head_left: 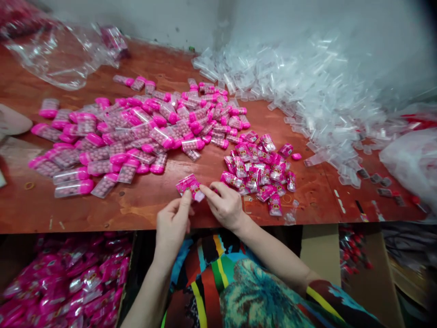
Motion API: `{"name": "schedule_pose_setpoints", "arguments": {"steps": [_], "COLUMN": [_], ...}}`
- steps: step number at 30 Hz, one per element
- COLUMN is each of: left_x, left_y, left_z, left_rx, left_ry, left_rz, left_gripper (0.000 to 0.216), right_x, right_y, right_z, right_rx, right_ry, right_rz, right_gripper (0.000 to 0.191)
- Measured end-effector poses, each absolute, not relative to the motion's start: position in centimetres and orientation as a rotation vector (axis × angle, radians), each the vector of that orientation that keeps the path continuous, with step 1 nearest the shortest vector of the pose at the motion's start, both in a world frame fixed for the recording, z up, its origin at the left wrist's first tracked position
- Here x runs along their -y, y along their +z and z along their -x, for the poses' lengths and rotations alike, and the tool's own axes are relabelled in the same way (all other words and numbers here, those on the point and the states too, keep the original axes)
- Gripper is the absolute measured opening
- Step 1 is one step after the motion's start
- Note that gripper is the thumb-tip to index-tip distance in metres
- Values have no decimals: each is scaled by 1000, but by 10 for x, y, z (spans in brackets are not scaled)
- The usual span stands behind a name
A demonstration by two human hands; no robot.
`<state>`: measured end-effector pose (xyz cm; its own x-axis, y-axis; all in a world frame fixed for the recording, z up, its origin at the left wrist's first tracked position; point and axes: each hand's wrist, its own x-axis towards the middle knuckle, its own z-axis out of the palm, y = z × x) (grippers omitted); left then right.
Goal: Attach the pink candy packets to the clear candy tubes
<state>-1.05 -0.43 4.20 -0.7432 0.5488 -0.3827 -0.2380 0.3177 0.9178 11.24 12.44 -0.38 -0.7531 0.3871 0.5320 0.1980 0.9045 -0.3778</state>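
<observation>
Just over the table's front edge, my left hand (173,223) pinches a small pink printed packet (188,183) between thumb and fingers. Closed at the packet's right end, my right hand (227,206) has its fingertips on a pale lilac piece (199,196) there; whether that piece is part of the packet or a separate bit, I cannot tell. To the right of my hands lies a pile of filled pink packets (254,175). Beyond my left hand spreads a heap of clear tubes with pink caps (136,127), filled with small pink balls.
Clear empty plastic tubes (273,73) are heaped along the wall. A clear bag (51,54) lies at the back left, a whitish bag (409,159) at the right. Below the red-brown table (136,214), pink packets (75,282) fill a box at the left.
</observation>
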Motion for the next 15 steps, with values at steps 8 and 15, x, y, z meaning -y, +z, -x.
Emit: {"name": "schedule_pose_setpoints", "arguments": {"steps": [8, 15], "left_x": [-13, -24], "left_y": [36, 30], "left_z": [21, 29], "left_rx": [-1614, -1613], "left_ry": [1622, 1661], "left_rz": [-85, -69], "left_gripper": [56, 62], "right_x": [-120, -128], "right_y": [3, 3], "right_z": [-87, -54], "right_rx": [1840, 1505], "right_ry": [1639, 2006], "right_rz": [590, 675], "right_gripper": [31, 28]}}
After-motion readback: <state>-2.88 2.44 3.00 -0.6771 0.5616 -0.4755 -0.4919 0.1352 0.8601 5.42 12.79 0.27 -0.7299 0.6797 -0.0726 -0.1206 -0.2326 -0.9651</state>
